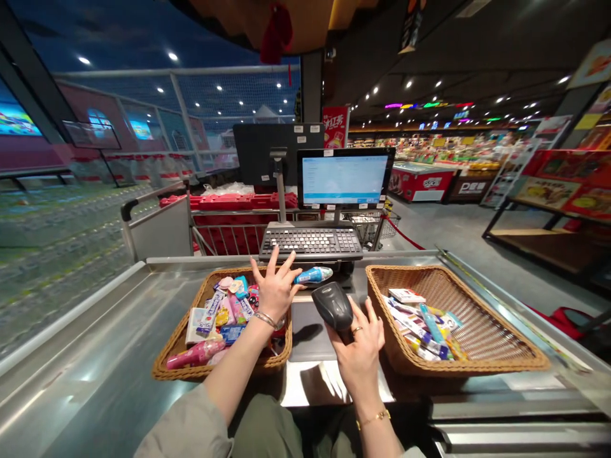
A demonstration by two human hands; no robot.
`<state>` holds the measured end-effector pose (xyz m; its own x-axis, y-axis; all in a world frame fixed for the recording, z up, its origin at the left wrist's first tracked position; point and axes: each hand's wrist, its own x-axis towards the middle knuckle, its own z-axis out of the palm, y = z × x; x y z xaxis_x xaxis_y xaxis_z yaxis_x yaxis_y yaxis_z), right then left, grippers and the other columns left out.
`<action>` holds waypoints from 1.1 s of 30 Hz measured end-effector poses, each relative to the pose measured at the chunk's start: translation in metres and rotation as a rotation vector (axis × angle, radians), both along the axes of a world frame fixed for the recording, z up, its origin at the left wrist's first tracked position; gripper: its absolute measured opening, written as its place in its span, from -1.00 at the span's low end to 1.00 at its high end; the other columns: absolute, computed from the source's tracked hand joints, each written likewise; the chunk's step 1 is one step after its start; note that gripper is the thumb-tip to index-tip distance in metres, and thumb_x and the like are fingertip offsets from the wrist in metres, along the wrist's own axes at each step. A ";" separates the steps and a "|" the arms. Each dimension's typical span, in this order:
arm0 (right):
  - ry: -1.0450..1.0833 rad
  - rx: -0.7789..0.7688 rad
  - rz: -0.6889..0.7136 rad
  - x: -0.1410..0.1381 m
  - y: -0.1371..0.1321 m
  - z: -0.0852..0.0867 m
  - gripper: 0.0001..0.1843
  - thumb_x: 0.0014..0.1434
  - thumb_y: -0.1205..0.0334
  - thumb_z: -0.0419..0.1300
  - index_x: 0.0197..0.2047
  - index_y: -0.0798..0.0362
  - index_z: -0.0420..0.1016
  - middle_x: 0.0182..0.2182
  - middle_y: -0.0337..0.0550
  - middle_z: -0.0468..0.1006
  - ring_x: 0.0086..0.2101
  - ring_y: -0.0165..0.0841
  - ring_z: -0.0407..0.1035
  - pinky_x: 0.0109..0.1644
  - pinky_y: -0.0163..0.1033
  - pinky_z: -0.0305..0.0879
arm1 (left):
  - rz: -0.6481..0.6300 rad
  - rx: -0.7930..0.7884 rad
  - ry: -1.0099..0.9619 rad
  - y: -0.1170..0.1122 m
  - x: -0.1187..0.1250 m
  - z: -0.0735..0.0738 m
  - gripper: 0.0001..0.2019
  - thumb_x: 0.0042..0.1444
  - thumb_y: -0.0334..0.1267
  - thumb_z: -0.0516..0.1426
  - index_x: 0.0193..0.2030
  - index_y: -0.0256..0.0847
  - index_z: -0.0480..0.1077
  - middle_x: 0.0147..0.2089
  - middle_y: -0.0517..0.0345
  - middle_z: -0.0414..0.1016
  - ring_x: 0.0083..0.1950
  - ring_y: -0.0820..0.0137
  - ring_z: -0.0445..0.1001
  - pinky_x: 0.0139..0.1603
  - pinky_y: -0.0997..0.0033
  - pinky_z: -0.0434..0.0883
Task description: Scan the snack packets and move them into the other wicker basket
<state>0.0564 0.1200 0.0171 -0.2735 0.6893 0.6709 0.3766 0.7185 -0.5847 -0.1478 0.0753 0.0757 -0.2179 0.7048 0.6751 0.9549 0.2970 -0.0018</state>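
Note:
My right hand is wrapped round the handle of a black barcode scanner, whose head points toward a blue and white tube. My left hand holds that tube by one end between thumb and a finger, with the other fingers spread, just above the right edge of the left wicker basket. The tube hovers in front of the keyboard. The left basket holds several small packaged items, among them a pink tube.
A second wicker basket on the right holds several small packages. Behind the keyboard stand a lit checkout screen and a dark display. Red shopping baskets and a cart lie beyond the steel counter.

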 end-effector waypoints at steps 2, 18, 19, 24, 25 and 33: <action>-0.001 0.008 -0.002 0.000 0.000 0.001 -0.63 0.23 -0.03 0.14 0.00 -0.01 0.48 0.16 -0.02 0.46 0.32 -0.01 0.03 0.31 0.35 -0.15 | -0.008 0.008 -0.010 0.004 0.002 -0.002 -0.74 0.16 -0.09 0.21 -0.01 0.02 0.51 0.36 0.17 0.28 0.50 -0.06 -0.09 0.34 -0.51 -0.51; -0.020 0.059 -0.017 0.002 0.001 0.001 -0.65 0.23 0.03 0.16 0.02 -0.01 0.46 0.17 -0.03 0.44 0.33 -0.02 0.00 0.31 0.38 -0.14 | -0.027 0.077 0.003 0.014 0.011 -0.004 -0.72 0.11 -0.11 0.26 -0.02 0.05 0.53 0.31 0.15 0.35 0.47 -0.06 -0.01 0.35 -0.50 -0.45; -0.017 0.065 -0.019 0.002 0.001 0.001 -0.65 0.23 0.03 0.17 0.03 -0.01 0.45 0.17 -0.03 0.44 0.33 -0.02 0.00 0.30 0.39 -0.14 | -0.025 0.092 0.014 0.015 0.010 -0.005 -0.73 0.10 -0.11 0.27 -0.03 0.05 0.53 0.30 0.15 0.37 0.47 -0.06 0.01 0.35 -0.49 -0.45; -0.016 0.070 -0.022 0.002 0.001 0.000 -0.65 0.23 0.05 0.17 0.05 -0.03 0.44 0.17 -0.05 0.44 0.33 -0.02 0.00 0.29 0.41 -0.12 | -0.022 0.126 0.053 0.016 0.010 -0.007 -0.74 0.09 -0.10 0.28 -0.05 0.06 0.53 0.29 0.18 0.38 0.45 -0.04 0.05 0.36 -0.46 -0.44; -0.016 0.072 -0.023 0.002 0.002 0.000 -0.65 0.23 0.05 0.18 0.05 -0.03 0.44 0.17 -0.05 0.44 0.33 -0.02 0.00 0.29 0.41 -0.12 | -0.021 0.127 0.055 0.016 0.010 -0.007 -0.74 0.09 -0.10 0.28 -0.05 0.05 0.53 0.29 0.18 0.38 0.45 -0.05 0.05 0.36 -0.46 -0.44; -0.011 0.070 -0.013 0.002 0.002 0.000 -0.67 0.22 0.05 0.19 0.02 -0.02 0.46 0.17 -0.05 0.44 0.33 -0.01 0.00 0.29 0.41 -0.12 | -0.018 0.132 0.043 0.016 0.011 -0.005 -0.74 0.09 -0.12 0.28 -0.05 0.07 0.54 0.28 0.18 0.40 0.45 -0.03 0.06 0.36 -0.47 -0.43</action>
